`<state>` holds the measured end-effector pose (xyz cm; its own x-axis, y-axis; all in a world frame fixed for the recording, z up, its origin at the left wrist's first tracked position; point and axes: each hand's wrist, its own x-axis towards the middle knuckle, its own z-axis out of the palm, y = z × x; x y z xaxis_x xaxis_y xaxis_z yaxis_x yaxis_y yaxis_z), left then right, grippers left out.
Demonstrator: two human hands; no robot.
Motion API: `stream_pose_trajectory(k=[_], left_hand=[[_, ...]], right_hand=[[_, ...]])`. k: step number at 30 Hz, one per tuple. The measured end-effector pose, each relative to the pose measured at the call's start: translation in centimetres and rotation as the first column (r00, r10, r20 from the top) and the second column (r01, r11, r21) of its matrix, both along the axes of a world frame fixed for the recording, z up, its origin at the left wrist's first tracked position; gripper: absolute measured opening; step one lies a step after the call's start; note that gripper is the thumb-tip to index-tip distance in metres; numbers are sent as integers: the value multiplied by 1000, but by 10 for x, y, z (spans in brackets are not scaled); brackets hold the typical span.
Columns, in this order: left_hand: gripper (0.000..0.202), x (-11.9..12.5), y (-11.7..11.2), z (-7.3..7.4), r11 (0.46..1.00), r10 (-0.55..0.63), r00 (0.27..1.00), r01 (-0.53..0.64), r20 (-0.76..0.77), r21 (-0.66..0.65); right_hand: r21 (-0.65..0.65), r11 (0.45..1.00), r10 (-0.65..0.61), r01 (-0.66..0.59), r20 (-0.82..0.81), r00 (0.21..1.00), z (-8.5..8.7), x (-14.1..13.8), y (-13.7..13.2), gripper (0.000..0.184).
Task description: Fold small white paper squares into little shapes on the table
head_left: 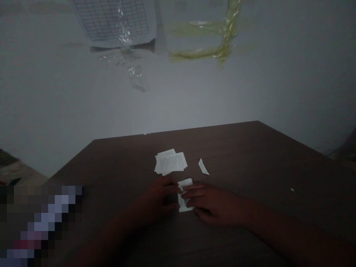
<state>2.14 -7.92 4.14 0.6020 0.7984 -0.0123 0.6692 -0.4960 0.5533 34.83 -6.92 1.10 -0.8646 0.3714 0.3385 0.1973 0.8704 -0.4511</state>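
A small printed slip of paper (183, 204) lies on the brown table between my hands, its long side pointing away from me. My left hand (164, 194) touches the slip's left edge with its fingertips, thumb and fingers apart. Stretched over the right part of the slip, the fingers of my right hand (213, 202) rest flat and cover some of its print. Just beyond is a loose, uneven stack of similar printed slips (171, 163). A narrow folded piece of paper (204, 167) lies to the right of that stack.
The table (244, 155) meets a pale wall (200, 96) at its far edge. A gridded sheet (114, 22) and yellowed tape (200, 53) are stuck on the wall. A tiny white scrap (292, 189) lies at the right. The lower left is pixelated.
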Motion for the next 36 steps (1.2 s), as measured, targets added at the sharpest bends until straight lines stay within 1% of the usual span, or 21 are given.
stream_pose_trajectory(k=[2,3,5,7,10,15,18,24,28,32,36], left_hand=[[44,-1,1,-1,1000,-1,1000,2,18,-13],[39,-2,2,0,1000,-11,1000,11,25,-22],[26,-4,4,3,998,-48,999,49,26,-45],[20,-5,6,8,993,-103,995,103,14,-60],[22,-5,5,16,985,-166,986,165,-11,-44],[27,-4,2,19,983,-185,982,185,-34,-5],[31,-5,2,18,983,-184,982,184,-38,-13],[26,-8,6,17,983,-179,982,175,-59,-60],[23,-8,7,14,986,-167,982,165,-85,-32],[24,-5,6,8,992,-126,989,127,-76,5],[24,-3,4,7,992,-125,991,125,-47,-13]], right_hand=[[-8,1000,4,-4,-2,1000,-1,-1,1,31],[-14,1000,4,-4,-3,1000,-1,-1,1,31],[-22,1000,1,-1,-3,1000,-2,-1,1,31],[-26,1000,2,-2,2,1000,-2,0,1,32],[-34,999,2,-2,8,1000,-1,0,1,34],[-34,999,10,-10,4,1000,-1,-1,1,32],[-45,999,-1,2,18,1000,-1,0,0,32],[-64,998,-13,14,14,1000,0,2,-1,29],[-74,997,-9,10,15,1000,1,2,-1,30],[-72,997,-8,9,17,1000,0,2,-1,31],[-82,996,-17,20,33,999,0,1,-1,33]])
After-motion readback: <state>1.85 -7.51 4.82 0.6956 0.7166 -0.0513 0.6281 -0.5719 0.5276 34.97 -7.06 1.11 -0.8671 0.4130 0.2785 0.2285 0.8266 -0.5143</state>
